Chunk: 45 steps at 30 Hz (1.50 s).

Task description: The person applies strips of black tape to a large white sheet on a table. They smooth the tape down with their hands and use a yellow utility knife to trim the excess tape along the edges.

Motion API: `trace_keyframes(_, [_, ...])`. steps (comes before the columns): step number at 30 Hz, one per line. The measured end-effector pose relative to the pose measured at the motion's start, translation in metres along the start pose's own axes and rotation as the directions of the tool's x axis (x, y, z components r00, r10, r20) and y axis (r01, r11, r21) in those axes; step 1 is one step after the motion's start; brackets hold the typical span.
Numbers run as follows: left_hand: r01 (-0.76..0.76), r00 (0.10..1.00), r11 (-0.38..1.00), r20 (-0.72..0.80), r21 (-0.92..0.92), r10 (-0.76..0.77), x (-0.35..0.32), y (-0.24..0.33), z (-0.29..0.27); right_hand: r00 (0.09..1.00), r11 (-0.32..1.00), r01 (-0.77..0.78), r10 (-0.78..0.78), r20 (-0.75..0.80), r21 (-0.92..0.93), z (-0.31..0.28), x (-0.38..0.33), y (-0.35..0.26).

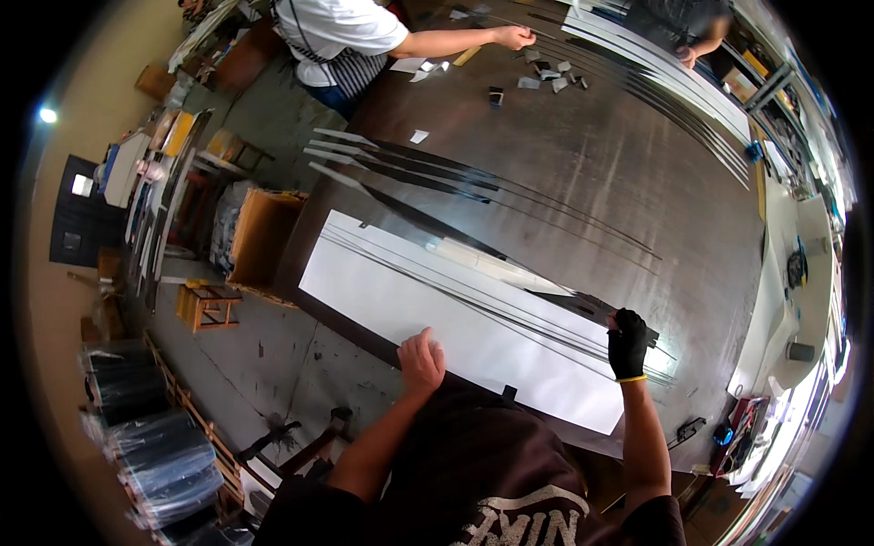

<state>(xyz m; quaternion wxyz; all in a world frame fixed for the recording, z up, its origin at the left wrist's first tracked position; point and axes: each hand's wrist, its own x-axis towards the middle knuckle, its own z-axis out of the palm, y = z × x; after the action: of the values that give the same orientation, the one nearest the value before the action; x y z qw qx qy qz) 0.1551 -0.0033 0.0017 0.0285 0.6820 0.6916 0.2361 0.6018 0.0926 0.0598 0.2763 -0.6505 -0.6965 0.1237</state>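
A long white sheet (473, 332) lies slantwise along the near side of the dark table, with several thin dark rods (455, 305) running lengthwise over it. My left hand (421, 361) is bare, at the sheet's near edge, its fingers loosely bent and holding nothing visible. At the sheet's right end, my right hand (628, 344) wears a black glove with a yellow cuff. Its fingers are closed round the right end of a long dark strip (428, 223), which runs back to the far left past the sheet. The glove hides the exact grip.
More dark strips (401, 164) lie farther back on the table (592, 191). One person's hand (514, 37) holds a thin strip at the far side; another person's hand (687, 56) is by white strips. A cardboard box (264, 238) and a wooden stool (208, 307) stand left.
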Motion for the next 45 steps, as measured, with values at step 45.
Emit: trace_keyframes(45, [0.027,1.0,0.999,0.006,0.047,-0.027,-0.001,-0.001,0.008,0.99,0.977,0.13,-0.12,0.068,-0.169,0.081,0.128,0.014])
